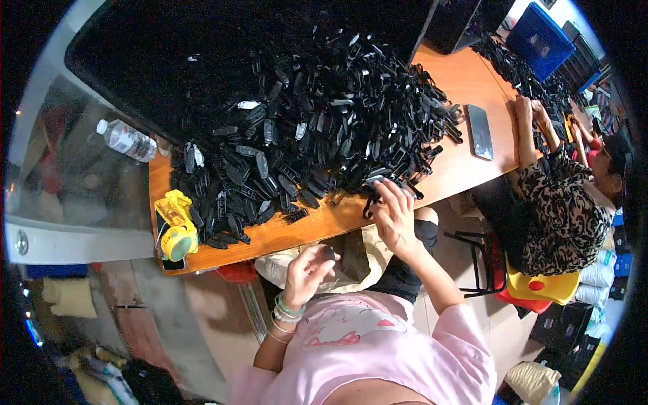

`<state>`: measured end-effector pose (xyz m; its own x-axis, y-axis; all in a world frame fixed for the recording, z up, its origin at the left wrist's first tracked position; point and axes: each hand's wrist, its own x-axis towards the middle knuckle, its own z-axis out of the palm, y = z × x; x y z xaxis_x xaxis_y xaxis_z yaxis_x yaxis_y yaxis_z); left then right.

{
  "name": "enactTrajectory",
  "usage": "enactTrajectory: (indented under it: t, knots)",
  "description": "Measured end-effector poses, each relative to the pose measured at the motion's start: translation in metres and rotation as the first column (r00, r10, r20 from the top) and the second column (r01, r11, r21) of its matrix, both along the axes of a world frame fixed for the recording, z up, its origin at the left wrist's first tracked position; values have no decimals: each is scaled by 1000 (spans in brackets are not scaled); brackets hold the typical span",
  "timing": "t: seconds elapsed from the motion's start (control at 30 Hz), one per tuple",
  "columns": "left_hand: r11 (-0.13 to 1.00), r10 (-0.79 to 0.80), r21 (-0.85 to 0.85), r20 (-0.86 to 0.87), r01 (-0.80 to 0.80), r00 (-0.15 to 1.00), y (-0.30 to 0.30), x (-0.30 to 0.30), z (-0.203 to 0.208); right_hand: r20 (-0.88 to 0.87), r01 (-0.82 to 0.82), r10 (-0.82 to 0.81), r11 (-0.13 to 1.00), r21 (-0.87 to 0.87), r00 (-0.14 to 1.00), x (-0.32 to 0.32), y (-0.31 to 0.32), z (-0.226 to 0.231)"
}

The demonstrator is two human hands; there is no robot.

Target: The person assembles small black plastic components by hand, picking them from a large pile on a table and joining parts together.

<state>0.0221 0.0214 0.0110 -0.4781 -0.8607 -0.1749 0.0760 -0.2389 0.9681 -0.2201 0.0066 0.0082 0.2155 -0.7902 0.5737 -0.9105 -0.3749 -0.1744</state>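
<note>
Small dark piece (pixel 329 253) sits at the left hand (pixel 304 275), thumb and finger closed on it, just off the table's near edge, above an open tan sack (pixel 375 256). Right hand (pixel 397 221) is apart from the left, fingertips down at the near edge of the pile of black plastic parts (pixel 290 145); can't tell if it grips one. Pile covers much of the orange table (pixel 466 177). Dark phone (pixel 480 131) lies right of the pile; yellow fan-like device (pixel 179 233) at the left corner, clear bottle (pixel 127 140) behind it. Co-worker in patterned top (pixel 560 209) at right, forearms on table.
</note>
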Motion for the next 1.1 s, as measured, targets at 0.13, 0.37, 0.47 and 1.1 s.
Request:
enactTrajectory:
  t: [0.13,0.37,0.47,1.1]
  knots:
    - [997,-18,-74,34,20,999,0,-9,10,559,-197,23,948,252,829,36,34,20]
    - [942,74,-336,219,4,973,6,-3,30,892,-611,-345,651,451,290,54,56,50]
    - [925,108,-380,231,-12,967,8,0,31,919,-660,-286,641,393,270,61,59,55]
    - [927,170,-365,188,-92,967,19,-19,31,616,-387,27,800,458,787,64,62,40]
